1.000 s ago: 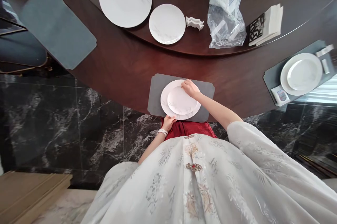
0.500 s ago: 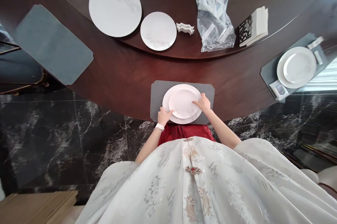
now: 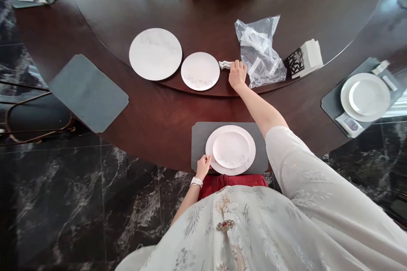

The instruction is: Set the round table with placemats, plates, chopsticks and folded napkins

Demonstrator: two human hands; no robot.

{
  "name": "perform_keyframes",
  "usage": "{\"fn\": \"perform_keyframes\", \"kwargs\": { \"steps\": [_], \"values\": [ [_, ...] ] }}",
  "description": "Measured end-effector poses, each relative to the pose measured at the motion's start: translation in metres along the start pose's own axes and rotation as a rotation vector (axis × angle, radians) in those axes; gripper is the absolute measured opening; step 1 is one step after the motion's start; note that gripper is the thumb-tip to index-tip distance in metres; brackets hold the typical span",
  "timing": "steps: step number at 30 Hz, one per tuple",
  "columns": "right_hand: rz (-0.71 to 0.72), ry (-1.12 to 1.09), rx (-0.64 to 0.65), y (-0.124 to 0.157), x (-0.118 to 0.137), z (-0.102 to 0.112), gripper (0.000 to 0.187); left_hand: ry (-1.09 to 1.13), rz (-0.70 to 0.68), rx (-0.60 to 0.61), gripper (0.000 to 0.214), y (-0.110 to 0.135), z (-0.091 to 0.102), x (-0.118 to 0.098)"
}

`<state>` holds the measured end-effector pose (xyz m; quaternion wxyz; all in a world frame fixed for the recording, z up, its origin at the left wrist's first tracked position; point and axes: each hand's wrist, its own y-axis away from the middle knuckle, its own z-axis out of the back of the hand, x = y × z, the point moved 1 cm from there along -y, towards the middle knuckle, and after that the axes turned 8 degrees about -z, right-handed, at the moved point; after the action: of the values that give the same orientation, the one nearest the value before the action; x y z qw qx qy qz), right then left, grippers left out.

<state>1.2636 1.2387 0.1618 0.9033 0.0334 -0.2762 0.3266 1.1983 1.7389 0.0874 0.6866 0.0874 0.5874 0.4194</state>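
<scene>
My right hand (image 3: 238, 74) reaches to the raised inner tabletop, its fingers closed at the white wavy chopstick rests (image 3: 224, 65), which it partly covers. Close to the table edge, my left hand (image 3: 202, 166) is closed at the lower left rim of a large white plate (image 3: 210, 143), thumb on the edge. A smaller white plate (image 3: 231, 149) lies on top of that one. Both plates sit on a grey placemat (image 3: 199, 135).
Left of the rests stand piles of small plates (image 3: 200, 71) and large plates (image 3: 155, 54). A clear plastic bag (image 3: 262, 52) and a napkin holder (image 3: 296, 63) are to the right. A bare placemat (image 3: 89, 93) lies left; a laid setting (image 3: 365, 97) is at right.
My right hand has left the small plate and moved forward to the chopstick rests. My left hand stays by the large plate's rim. The view has tipped upward.
</scene>
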Motion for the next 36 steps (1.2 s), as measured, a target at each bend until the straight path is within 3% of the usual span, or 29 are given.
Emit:
{"fn": "perform_keyframes", "kwargs": {
  "steps": [2, 5, 9, 11, 17, 20, 23, 26, 36],
  "values": [
    [0.026, 0.013, 0.044, -0.011, -0.002, -0.002, 0.039, 0.023, -0.014, -0.004, 0.041, 0.002, 0.002, 0.002],
    [-0.064, 0.068, 0.156, -0.009, 0.002, -0.004, 0.034, 0.015, -0.026, -0.025, 0.038, 0.004, 0.003, 0.003],
    [-0.125, 0.105, 0.277, 0.033, -0.002, 0.000, 0.029, -0.007, -0.013, -0.037, 0.033, 0.004, 0.004, 0.001],
    [-0.119, 0.067, 0.315, 0.081, -0.023, 0.013, 0.027, 0.014, 0.002, -0.056, 0.032, 0.004, 0.003, 0.001],
    [-0.173, -0.043, 0.447, 0.279, -0.119, 0.076, 0.010, 0.123, 0.044, -0.121, 0.038, 0.003, -0.003, 0.002],
    [-0.224, -0.076, 0.478, 0.335, -0.143, 0.094, 0.016, 0.153, 0.063, -0.180, 0.039, 0.003, -0.005, 0.000],
    [-0.289, -0.073, 0.380, 0.353, -0.152, 0.097, 0.033, 0.169, 0.081, -0.252, 0.038, 0.003, -0.008, -0.001],
    [-0.340, -0.069, 0.305, 0.359, -0.158, 0.095, 0.036, 0.182, 0.095, -0.295, 0.036, 0.002, -0.011, 0.000],
    [-0.319, -0.249, 0.337, 0.367, -0.167, 0.096, 0.037, 0.241, 0.087, -0.307, 0.035, 0.000, -0.013, 0.018]
  ]
}}
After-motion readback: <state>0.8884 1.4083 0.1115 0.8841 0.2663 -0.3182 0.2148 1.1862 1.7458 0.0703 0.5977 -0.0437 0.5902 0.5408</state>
